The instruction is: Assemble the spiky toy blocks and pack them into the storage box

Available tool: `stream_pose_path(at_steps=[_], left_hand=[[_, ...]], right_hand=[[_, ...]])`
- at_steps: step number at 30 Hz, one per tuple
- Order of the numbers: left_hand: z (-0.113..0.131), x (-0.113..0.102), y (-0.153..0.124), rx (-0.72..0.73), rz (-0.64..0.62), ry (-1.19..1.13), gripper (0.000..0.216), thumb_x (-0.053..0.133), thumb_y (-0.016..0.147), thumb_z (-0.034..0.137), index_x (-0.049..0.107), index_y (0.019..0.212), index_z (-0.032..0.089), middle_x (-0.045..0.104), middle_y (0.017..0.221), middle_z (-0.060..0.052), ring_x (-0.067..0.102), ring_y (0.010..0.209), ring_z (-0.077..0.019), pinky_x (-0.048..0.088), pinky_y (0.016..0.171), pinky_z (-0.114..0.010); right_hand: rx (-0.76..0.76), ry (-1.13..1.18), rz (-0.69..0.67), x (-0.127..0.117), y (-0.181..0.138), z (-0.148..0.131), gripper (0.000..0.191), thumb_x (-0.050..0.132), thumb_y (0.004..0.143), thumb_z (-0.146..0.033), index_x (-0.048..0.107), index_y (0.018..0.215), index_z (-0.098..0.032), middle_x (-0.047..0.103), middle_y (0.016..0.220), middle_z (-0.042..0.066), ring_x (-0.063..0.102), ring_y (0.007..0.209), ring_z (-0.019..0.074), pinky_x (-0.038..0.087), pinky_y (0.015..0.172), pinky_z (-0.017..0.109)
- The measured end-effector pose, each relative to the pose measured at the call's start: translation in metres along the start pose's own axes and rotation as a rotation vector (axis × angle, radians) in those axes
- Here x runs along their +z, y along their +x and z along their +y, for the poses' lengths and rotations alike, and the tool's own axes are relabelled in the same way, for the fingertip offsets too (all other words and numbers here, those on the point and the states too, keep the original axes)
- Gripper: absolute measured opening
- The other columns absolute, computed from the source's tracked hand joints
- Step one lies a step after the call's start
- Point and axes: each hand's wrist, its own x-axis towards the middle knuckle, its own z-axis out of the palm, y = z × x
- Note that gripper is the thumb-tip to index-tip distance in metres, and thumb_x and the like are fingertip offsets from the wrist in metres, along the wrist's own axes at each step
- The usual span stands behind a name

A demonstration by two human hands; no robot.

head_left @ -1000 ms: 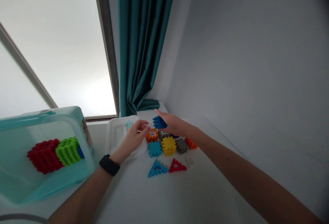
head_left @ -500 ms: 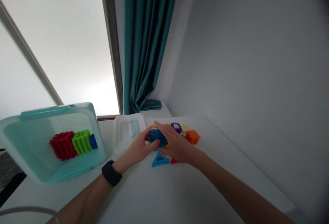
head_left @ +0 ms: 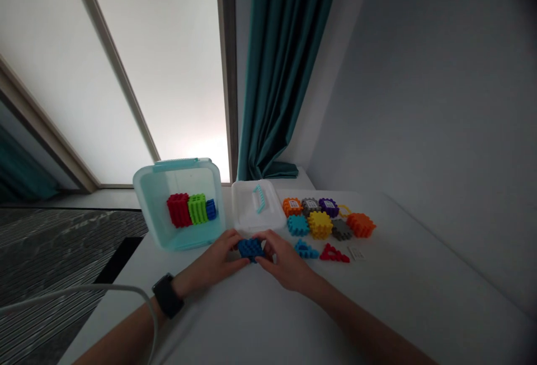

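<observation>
Between my two hands is a dark blue toothed plastic block (head_left: 250,248), just in front of the white lid. My left hand (head_left: 224,253), with a black watch on its wrist, grips the block's left side between thumb and fingers. My right hand (head_left: 283,259) pinches its right side. Close to my right hand lie a light blue triangular piece (head_left: 306,250) and a red triangular piece (head_left: 334,253). Behind them stand a light blue toothed block (head_left: 298,225), a yellow one (head_left: 320,224) and a flat grey one (head_left: 342,230).
A clear teal-rimmed bin (head_left: 180,242) on its side holds red (head_left: 179,210), green (head_left: 197,209) and blue blocks (head_left: 211,209). The white lid (head_left: 247,214) has a teal handle. Orange (head_left: 361,225), grey and purple blocks (head_left: 329,207) sit at the right. A pale cable (head_left: 126,288) crosses the lower left.
The dark blue block has come away from the other pieces toward me and the bin, held in both hands. My view has turned left, showing more floor.
</observation>
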Motion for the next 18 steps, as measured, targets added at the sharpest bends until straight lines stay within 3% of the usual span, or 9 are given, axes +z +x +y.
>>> stream_pose_path(at_steps=[4, 9, 18], left_hand=[[-0.012, 0.004, -0.011, -0.077, 0.040, 0.036, 0.024, 0.064, 0.086, 0.035, 0.064, 0.105, 0.019, 0.061, 0.095, -0.005, 0.056, 0.088, -0.0213, 0.045, 0.080, -0.033], [-0.016, 0.007, -0.015, -0.116, 0.092, -0.096, 0.034, 0.066, 0.084, 0.036, 0.063, 0.113, 0.018, 0.064, 0.096, -0.005, 0.057, 0.082, -0.0201, 0.045, 0.072, -0.031], [-0.018, 0.008, -0.014, -0.122, 0.074, -0.060, 0.020, 0.062, 0.086, 0.035, 0.065, 0.092, 0.016, 0.060, 0.081, -0.002, 0.054, 0.073, -0.0179, 0.039, 0.066, -0.028]], right_hand=[[-0.019, -0.023, -0.011, 0.018, 0.005, 0.004, 0.035, 0.061, 0.081, -0.011, 0.057, 0.115, -0.020, 0.059, 0.096, 0.002, 0.055, 0.073, 0.0145, 0.049, 0.070, 0.029], [-0.009, 0.005, 0.013, 0.022, 0.003, 0.009, 0.047, 0.061, 0.081, -0.011, 0.054, 0.125, -0.023, 0.059, 0.101, 0.004, 0.057, 0.070, 0.0147, 0.053, 0.067, 0.031], [-0.026, 0.029, 0.029, 0.026, 0.002, 0.014, 0.050, 0.061, 0.082, -0.013, 0.054, 0.131, -0.024, 0.058, 0.103, 0.005, 0.056, 0.072, 0.0148, 0.054, 0.068, 0.031]])
